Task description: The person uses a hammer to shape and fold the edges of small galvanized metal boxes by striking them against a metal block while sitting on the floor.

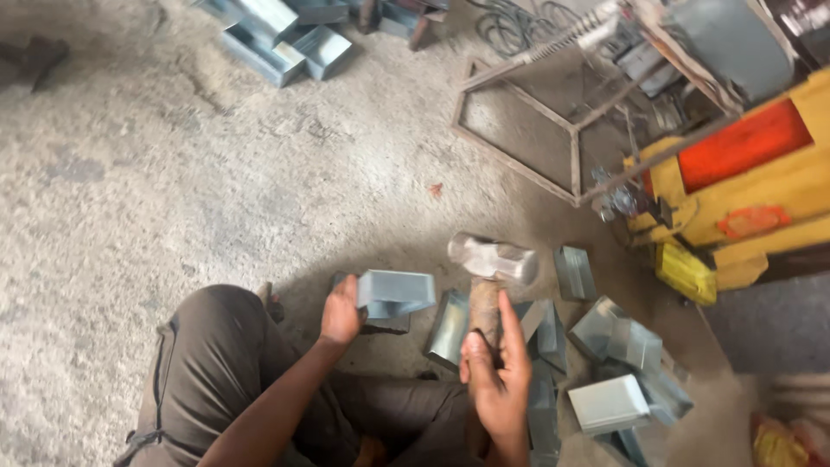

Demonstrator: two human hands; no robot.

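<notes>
Closest to the camera, the right hand [494, 374] grips a hammer [491, 275] by its wooden handle, while the left hand [341, 314] clamps a folded sheet-metal piece [394, 292] above the concrete floor [173, 173], among loose metal pieces [610, 403].

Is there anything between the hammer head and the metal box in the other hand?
Nothing visible. The right hand holds the hammer raised just right of the metal box, which the left hand grips; only open air separates them. Other metal pieces lie lower right.
</notes>
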